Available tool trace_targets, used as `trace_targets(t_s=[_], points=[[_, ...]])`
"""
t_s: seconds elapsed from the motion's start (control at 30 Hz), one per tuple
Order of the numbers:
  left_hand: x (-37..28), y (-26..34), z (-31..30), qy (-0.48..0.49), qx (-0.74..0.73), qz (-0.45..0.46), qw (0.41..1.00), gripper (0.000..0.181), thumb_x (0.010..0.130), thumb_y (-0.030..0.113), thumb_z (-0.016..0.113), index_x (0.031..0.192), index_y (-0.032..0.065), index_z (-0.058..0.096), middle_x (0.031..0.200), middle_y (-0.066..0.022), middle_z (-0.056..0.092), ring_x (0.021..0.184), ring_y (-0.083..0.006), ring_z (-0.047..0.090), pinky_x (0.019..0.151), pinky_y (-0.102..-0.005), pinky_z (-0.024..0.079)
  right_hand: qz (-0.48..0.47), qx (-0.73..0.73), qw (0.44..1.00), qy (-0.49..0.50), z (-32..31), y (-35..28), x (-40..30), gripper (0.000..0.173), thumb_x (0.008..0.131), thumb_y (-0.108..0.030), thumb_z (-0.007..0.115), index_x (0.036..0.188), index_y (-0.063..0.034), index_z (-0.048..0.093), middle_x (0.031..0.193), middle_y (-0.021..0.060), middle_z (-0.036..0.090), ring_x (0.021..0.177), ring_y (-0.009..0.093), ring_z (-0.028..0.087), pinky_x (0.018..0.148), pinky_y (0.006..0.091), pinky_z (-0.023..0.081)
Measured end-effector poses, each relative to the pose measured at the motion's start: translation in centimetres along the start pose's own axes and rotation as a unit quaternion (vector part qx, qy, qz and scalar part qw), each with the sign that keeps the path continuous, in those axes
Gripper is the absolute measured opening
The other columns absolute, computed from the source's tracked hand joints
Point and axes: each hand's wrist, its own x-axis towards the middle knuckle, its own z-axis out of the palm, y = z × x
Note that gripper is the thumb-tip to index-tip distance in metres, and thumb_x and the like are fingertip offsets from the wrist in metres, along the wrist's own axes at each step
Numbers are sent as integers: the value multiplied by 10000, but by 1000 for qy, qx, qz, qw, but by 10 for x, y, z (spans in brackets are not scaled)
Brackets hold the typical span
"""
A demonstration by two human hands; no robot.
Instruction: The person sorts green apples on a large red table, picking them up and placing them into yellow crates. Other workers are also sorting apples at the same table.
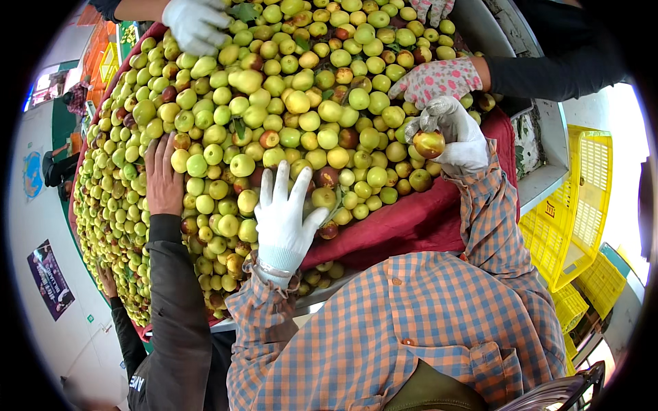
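A broad heap of green and reddish-brown jujubes (298, 103) lies before me. My left hand (285, 216), in a white knit glove, rests palm down on the near side of the heap with its fingers spread, holding nothing. Over the heap's right side, my right hand (460, 138), in a greyish white glove, pinches a browned jujube (428, 144) between thumb and fingers. A fold of dark red cloth (401, 226) runs along the near edge, between the fruit and my checked shirt.
A co-worker's bare hand (164, 174) touches the fruit at left; another's white glove (195, 25) is at the far side. A flower-patterned glove (439, 82) reaches in close to my right hand. A metal frame (547, 180) and yellow crates (570, 205) stand at right.
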Motion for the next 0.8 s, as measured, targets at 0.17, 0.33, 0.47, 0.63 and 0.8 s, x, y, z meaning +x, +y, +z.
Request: trace_targets(t_s=[0.17, 0.33, 0.47, 0.63, 0.8], points=[[27, 8, 7, -49, -24, -8, 999, 909, 720, 568, 787, 1474, 203, 435, 1525, -227, 346, 1367, -488, 338, 994, -611, 397, 58, -111, 992, 22, -5, -1, -2, 605, 600, 114, 544, 1194, 0, 567, 1098, 148, 636, 1071, 279, 638, 981, 392, 499], [49, 21, 6, -129, 67, -19, 989, 997, 691, 677, 747, 1513, 260, 364, 1565, -208, 283, 1326, -506, 379, 956, -651, 398, 71, -600, 796, -38, 5, 7, -22, 572, 614, 178, 416, 1087, -34, 658, 1076, 136, 656, 986, 277, 651, 897, 380, 520], [50, 17, 10, -139, 61, -11, 988, 1015, 697, 675, 743, 1526, 261, 331, 1563, -219, 278, 1287, -535, 401, 974, -637, 405, -42, -748, 638, -176, 31, 35, -15, 421, 761, -121, 702, 1177, -118, 639, 1223, 127, 597, 1170, 340, 547, 1029, 490, 417], [54, 18, 12, -160, 4, 0, 987, 1066, 661, 557, 823, 1532, 230, 303, 1553, -248, 270, 1214, -526, 458, 992, -583, 448, -70, -789, 572, -214, 13, 52, 14, 369, 858, -386, 666, 1205, -267, 622, 1195, 76, 587, 1166, 308, 530, 1056, 484, 386], [59, 25, 2, -201, -18, -15, 979, 1209, 545, 370, 918, 1547, 245, 254, 1557, -268, 227, 1243, -550, 427, 1010, -577, 460, -20, -865, 468, -180, -9, 46, 50, 462, 822, -374, 708, 1248, -244, 582, 1089, 21, 621, 1157, 226, 542, 1088, 533, 338]])
